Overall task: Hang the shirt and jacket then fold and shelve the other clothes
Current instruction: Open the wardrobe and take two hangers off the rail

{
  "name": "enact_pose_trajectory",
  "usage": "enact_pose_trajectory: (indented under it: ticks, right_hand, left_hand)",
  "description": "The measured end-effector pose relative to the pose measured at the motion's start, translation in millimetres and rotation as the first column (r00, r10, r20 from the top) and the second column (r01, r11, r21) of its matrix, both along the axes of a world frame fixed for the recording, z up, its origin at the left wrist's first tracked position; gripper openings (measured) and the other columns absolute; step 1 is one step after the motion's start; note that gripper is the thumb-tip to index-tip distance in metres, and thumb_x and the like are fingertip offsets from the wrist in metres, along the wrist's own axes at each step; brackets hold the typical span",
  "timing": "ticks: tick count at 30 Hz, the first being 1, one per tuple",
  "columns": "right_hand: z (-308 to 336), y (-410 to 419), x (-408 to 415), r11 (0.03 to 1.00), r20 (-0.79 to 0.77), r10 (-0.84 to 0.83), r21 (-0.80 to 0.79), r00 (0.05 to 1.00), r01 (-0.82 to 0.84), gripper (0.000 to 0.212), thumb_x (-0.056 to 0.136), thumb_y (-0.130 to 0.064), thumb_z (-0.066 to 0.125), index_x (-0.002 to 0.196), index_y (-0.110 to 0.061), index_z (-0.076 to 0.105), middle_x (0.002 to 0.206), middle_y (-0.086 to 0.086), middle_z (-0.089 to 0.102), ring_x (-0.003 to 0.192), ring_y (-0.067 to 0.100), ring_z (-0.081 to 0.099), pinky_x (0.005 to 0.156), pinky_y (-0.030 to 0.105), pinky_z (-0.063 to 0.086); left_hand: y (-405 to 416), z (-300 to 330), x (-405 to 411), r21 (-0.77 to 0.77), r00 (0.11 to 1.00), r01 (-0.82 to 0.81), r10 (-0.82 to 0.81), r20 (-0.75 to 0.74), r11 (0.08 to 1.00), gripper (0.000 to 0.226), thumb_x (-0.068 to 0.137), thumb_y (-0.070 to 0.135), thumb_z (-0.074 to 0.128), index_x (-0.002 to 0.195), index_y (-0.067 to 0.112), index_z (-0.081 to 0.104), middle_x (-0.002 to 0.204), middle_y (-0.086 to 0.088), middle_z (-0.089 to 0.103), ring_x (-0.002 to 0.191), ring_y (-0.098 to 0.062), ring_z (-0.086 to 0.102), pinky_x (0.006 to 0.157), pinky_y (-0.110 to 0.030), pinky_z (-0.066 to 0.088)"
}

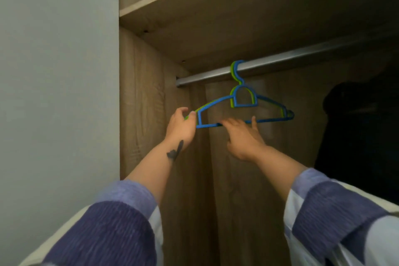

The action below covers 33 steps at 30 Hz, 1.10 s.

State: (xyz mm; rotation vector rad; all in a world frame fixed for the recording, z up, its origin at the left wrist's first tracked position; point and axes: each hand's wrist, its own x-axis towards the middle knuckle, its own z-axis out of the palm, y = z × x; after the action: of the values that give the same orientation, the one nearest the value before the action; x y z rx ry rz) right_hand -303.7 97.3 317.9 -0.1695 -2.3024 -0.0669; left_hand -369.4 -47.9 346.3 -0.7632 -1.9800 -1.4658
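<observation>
Barely started: left hand pinching blue hanger end under rail, right hand fingers loosely on its bottom bar. Nothing hung yet.

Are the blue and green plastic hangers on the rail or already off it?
On it. The hooks of the blue plastic hanger and green plastic hanger loop over the metal rail, both bare.

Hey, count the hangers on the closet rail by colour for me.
Blue hanger: 1
Green hanger: 1, right behind the blue one
Total: 2, both hooked on the rail
</observation>
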Motion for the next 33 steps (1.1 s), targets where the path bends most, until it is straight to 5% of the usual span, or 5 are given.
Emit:
enact_pose_trajectory:
  ticks: [5, 13, 19, 23, 33]
  right_hand:
    - [-1.2, 16.8, 13.4, 0.998, -0.07, -0.066, 0.003, 0.995, 0.067, 0.045, 0.081, -0.012, 0.052, 0.125, -0.024, 0.048, 0.13, 0.002, 0.048, 0.126, 0.027, 0.042, 0.115, 0.049, 0.019]
    - [-5.4, 36.8, 39.1, 0.987, -0.098, -0.022, -0.161, 0.995, 0.006, 0.04, 0.076, -0.012, 0.054, 0.116, -0.015, 0.055, 0.129, 0.007, 0.051, 0.117, 0.032, 0.053, 0.096, 0.037, 0.044]
    - [3.0, 32.8, 60.6, 0.913, -0.218, -0.038, -0.405, 0.975, -0.055, 0.037, 0.083, -0.062, 0.053, 0.071, -0.027, 0.058, 0.103, 0.005, 0.068, 0.102, 0.025, 0.061, 0.079, 0.03, 0.045]
    - [21.7, 29.9, 66.2, 0.835, -0.069, -0.103, -0.549, 0.992, 0.048, 0.065, 0.088, -0.068, 0.037, 0.089, -0.015, 0.074, 0.103, 0.009, 0.066, 0.103, 0.028, 0.06, 0.087, 0.032, 0.042]
    - [42.0, 5.9, 74.9, 0.837, -0.258, -0.415, -0.484, 0.872, 0.255, 0.037, 0.095, -0.026, 0.042, 0.113, -0.002, 0.064, 0.114, 0.017, 0.066, 0.107, 0.036, 0.061, 0.081, 0.033, 0.047]
  left_hand:
    - [22.4, 10.2, -6.4, 0.097, 0.966, 0.196, -0.209, 0.151, 0.976, 0.033, 0.099, 0.027, 0.044, 0.074, 0.013, 0.061, 0.086, -0.015, 0.064, 0.083, -0.031, 0.062, 0.069, -0.029, 0.041]
    - [51.9, 12.0, 27.3, -0.133, 0.877, 0.407, -0.346, 0.334, 0.904, 0.043, 0.098, 0.047, 0.036, 0.091, 0.021, 0.069, 0.108, -0.002, 0.05, 0.1, -0.015, 0.045, 0.087, -0.034, 0.043]
    - [72.2, 16.2, 30.7, -0.161, 0.973, 0.206, -0.185, 0.134, 0.965, 0.02, 0.089, 0.019, 0.055, 0.098, 0.007, 0.069, 0.105, -0.015, 0.069, 0.1, -0.03, 0.063, 0.076, -0.03, 0.046]
    - [74.1, 13.1, 29.7, -0.096, 0.989, 0.135, -0.128, 0.076, 0.986, 0.027, 0.095, 0.018, 0.046, 0.115, 0.007, 0.06, 0.117, -0.014, 0.064, 0.112, -0.032, 0.058, 0.088, -0.03, 0.044]
    - [77.7, 3.7, 34.0, -0.048, 0.998, 0.06, -0.059, 0.018, 0.997, 0.036, 0.102, 0.022, 0.034, 0.119, 0.005, 0.061, 0.124, -0.017, 0.059, 0.116, -0.032, 0.055, 0.081, -0.028, 0.04]
